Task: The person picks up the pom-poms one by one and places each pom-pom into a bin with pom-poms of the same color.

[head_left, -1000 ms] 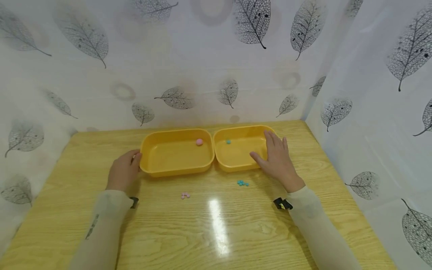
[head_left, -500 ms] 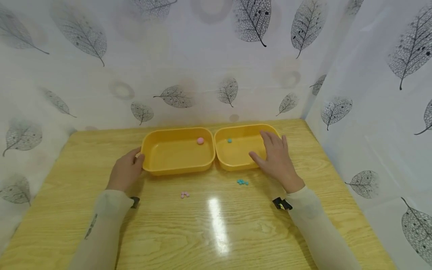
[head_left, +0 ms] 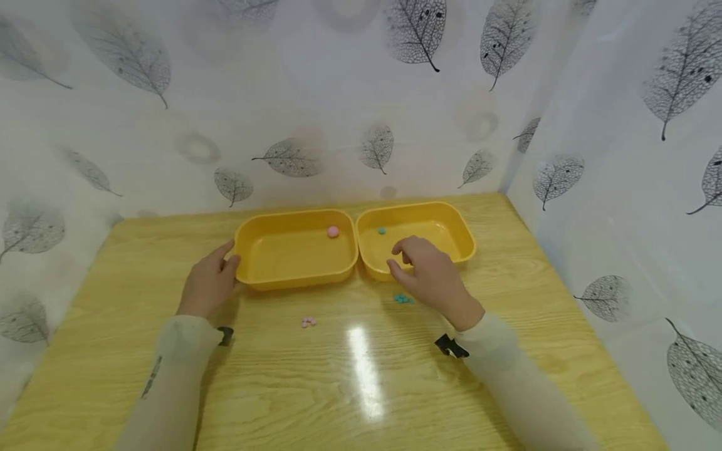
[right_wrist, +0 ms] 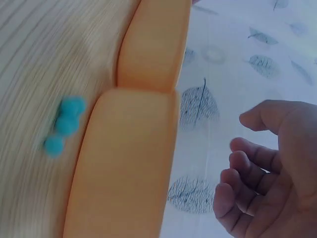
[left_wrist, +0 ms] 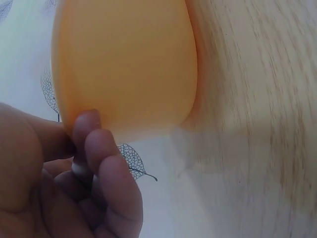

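My left hand (head_left: pixel 209 282) pinches the left end of a yellow plastic bin (head_left: pixel 296 282); in the left wrist view, curled fingers (left_wrist: pixel 116 183) and thumb meet at its rim. A pink ball (head_left: pixel 333 232) lies inside that bin. Beside it, almost touching, stands a second yellow bin (head_left: pixel 459 250) with a small teal ball (head_left: pixel 381 230) in it. Above this bin's front edge hovers my right hand (head_left: pixel 437 275), fingers loosely bent, holding nothing. Below the hand, several small teal balls (right_wrist: pixel 67 121) lie on the table. Several small pink balls (head_left: pixel 308 322) lie in front of the left bin.
The wooden table (head_left: pixel 282 388) runs back to a white curtain (head_left: pixel 338 175) with a grey leaf print, which also hangs at both sides. Both bins stand near the back edge of the table.
My right hand has left the right end of the right bin and moved left and towards me, its fingers more bent. My left hand stays at the left bin.
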Demonstrator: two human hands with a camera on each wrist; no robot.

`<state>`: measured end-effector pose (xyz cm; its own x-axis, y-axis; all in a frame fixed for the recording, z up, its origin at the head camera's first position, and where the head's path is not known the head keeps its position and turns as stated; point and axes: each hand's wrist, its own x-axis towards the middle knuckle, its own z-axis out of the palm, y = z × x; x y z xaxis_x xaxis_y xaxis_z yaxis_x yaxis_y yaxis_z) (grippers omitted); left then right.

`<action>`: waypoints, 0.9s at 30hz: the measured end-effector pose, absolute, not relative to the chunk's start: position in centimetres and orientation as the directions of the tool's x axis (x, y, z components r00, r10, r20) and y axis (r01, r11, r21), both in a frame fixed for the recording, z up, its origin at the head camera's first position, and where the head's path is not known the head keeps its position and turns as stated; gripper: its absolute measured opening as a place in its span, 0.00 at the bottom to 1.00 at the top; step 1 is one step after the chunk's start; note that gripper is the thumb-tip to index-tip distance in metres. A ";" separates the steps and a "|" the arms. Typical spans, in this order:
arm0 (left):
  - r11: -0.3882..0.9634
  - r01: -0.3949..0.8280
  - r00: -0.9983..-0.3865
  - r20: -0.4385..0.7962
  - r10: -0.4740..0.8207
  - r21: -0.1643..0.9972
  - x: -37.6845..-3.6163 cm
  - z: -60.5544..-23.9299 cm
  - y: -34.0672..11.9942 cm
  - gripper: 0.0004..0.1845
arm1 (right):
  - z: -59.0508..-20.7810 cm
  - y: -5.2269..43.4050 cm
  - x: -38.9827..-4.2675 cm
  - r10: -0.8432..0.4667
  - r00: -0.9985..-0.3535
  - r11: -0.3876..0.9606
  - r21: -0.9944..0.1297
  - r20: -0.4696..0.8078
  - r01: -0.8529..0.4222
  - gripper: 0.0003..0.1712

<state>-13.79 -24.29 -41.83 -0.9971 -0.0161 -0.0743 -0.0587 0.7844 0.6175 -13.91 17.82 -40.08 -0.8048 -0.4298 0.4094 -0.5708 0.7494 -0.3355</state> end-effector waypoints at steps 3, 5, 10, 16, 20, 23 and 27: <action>0.791 -0.051 -0.998 -0.070 -0.011 0.610 -13.8 -41.8 -24.5 0.32 | -39.7 15.9 -13.5 -0.485 -0.794 0.735 -0.321 0.366 -0.597 0.11; 0.795 -0.044 -0.998 -0.062 -0.008 0.605 -13.7 -41.6 -24.5 0.32 | -39.5 14.6 -13.3 -0.518 -0.787 0.727 -0.313 0.335 -0.611 0.11; 0.795 -0.031 -0.999 -0.047 -0.003 0.606 -13.8 -41.5 -24.6 0.31 | -39.6 11.0 -12.5 -0.605 -0.776 0.718 -0.299 0.179 -0.629 0.11; 0.795 -0.036 -0.998 -0.056 -0.002 0.606 -14.0 -41.8 -24.7 0.31 | -40.8 7.2 -12.2 -0.678 -0.733 0.707 -0.316 -0.049 -0.633 0.09; 0.796 -0.053 -0.998 -0.069 -0.015 0.603 -14.1 -41.9 -24.6 0.31 | -41.6 5.6 -12.3 -0.682 -0.727 0.712 -0.307 -0.084 -0.632 0.06; 0.795 -0.055 -0.998 -0.065 -0.019 0.604 -14.1 -42.0 -24.5 0.31 | -42.1 4.8 -12.3 -0.667 -0.740 0.729 -0.276 -0.084 -0.626 0.10; 0.792 -0.054 -0.997 -0.069 -0.016 0.608 -14.0 -42.1 -24.4 0.31 | -42.8 4.3 -12.0 -0.642 -0.760 0.748 -0.300 -0.102 -0.592 0.13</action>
